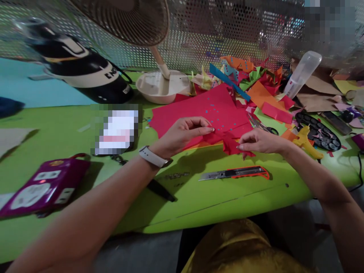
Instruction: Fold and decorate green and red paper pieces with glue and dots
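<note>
My right hand (257, 141) pinches a small folded piece of red paper (231, 145) above the table's near side. To its left, the thumb and fingertips of my left hand (190, 129) are closed together; what is between them blends into the red behind. Under and beyond both hands lie large red paper sheets (182, 110), sprinkled with tiny blue bits. Scissors (260, 123) rest just behind my right hand, partly covered. A box cutter (236, 173) with an orange edge lies in front of the hands on the green table (204, 212).
On the left stand a dark bottle (85, 72), a purple box (47, 185) and a blurred-out white item (118, 131). A fan (162, 85) is behind. Coloured paper scraps (264, 94), a clear bottle (304, 74), a yellow glue gun (307, 142) and a black palette (318, 131) crowd the right.
</note>
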### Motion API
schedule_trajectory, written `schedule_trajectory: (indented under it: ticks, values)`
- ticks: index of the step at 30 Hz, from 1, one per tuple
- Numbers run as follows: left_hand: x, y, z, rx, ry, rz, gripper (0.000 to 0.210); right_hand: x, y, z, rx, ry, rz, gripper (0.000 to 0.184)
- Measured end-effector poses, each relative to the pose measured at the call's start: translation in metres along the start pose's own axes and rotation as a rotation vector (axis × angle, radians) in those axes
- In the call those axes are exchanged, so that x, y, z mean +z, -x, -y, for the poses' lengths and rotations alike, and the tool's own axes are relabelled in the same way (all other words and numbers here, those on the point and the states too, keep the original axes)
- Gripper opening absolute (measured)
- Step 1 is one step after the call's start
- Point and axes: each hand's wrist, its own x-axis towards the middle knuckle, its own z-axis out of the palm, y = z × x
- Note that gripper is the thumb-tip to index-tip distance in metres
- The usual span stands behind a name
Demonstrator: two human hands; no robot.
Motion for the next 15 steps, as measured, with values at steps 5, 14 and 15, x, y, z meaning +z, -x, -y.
schedule_trajectory:
  ticks: [5, 14, 15]
  values:
    - [0.024, 0.007, 0.013, -0.198, 0.510, -0.104, 0.032, 0.028, -0.008, -0.003, -0.003, -0.331, -0.196, 0.025]
    - [0.053, 0.022, 0.019, -0.179, 0.406, -0.060, 0.027, 0.047, -0.015, -0.013, 0.008, -0.483, -0.315, 0.015]
    - [0.053, 0.021, 0.018, -0.177, 0.416, -0.064, 0.026, 0.047, -0.015, -0.014, 0.004, -0.496, -0.305, 0.012]
